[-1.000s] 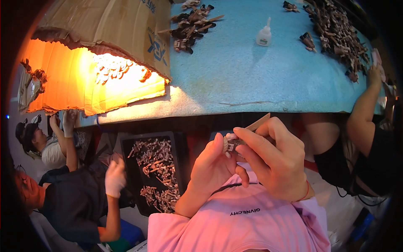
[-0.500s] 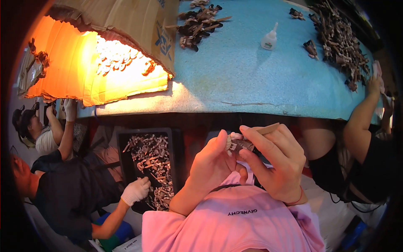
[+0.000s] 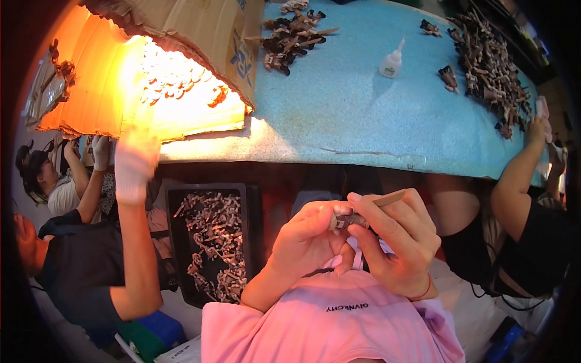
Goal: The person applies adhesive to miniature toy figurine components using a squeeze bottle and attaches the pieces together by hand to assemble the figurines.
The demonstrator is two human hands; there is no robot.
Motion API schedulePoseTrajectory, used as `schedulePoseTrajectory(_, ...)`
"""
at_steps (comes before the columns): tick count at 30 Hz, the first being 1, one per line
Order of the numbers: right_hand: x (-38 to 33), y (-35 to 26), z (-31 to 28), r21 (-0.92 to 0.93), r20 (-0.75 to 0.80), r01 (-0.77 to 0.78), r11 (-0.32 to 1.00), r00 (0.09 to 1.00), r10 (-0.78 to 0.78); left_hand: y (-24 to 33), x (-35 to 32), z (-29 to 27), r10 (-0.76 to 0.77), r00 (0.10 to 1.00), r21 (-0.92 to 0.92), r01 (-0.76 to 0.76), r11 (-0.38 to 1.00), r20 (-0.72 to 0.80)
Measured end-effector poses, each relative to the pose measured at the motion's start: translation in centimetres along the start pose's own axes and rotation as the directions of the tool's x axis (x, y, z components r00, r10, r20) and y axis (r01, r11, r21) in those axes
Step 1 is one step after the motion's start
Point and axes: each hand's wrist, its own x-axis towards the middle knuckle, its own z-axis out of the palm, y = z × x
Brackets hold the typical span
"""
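Part: small brown-and-grey jointed plastic piece (image 3: 346, 221), pinched between both hands above the pink-shirted lap (image 3: 327, 327).
Left hand (image 3: 302, 242): fingers clamped on the piece.
Right hand (image 3: 396, 242): fingers closed on the piece and a thin tan stick (image 3: 387, 198).
Surface: blue foam-covered table (image 3: 339, 115) with piles of similar dark pieces (image 3: 490, 66), 1 white glue bottle (image 3: 392, 60).
Room: lit cardboard box (image 3: 151, 78), black tray of pieces (image 3: 212, 242), co-worker's white-gloved hand (image 3: 134, 163).

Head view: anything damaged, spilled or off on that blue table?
The brown cardboard box at the left of the blue foam-topped table has a ragged, torn edge and glows orange from a light inside. The small white squeeze bottle stands upright. Nothing looks spilled.
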Motion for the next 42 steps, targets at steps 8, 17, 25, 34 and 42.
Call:
schedulePoseTrajectory(8,-0.8,-0.1,-0.1,0.046,-0.037,0.065,0.997,0.997,-0.063,0.2,0.3,0.7,0.085,0.991,0.421,-0.121,0.899,0.103)
schedulePoseTrajectory(17,-1.9,0.4,1.0,0.186,-0.251,0.054,0.981,0.968,-0.006,-0.1,0.2,1.4,0.692,0.668,0.961,-0.21,-0.179,0.274)
schedulePoseTrajectory(25,-1.9,0.2,0.7,0.127,-0.202,0.098,0.987,0.977,-0.071,-0.7,-0.2,3.2,0.626,0.595,0.849,-0.21,-0.484,0.504)
schedulePoseTrajectory(34,-2.0,0.3,0.7,0.118,-0.215,0.09,0.989,0.975,-0.063,-0.5,0.0,3.4,0.557,0.588,0.769,-0.189,-0.611,0.587)
schedulePoseTrajectory(42,-2.1,0.2,0.9,0.112,-0.207,0.074,0.991,0.977,-0.05,-0.4,-0.1,3.4,0.618,0.619,0.86,-0.207,-0.467,0.484)
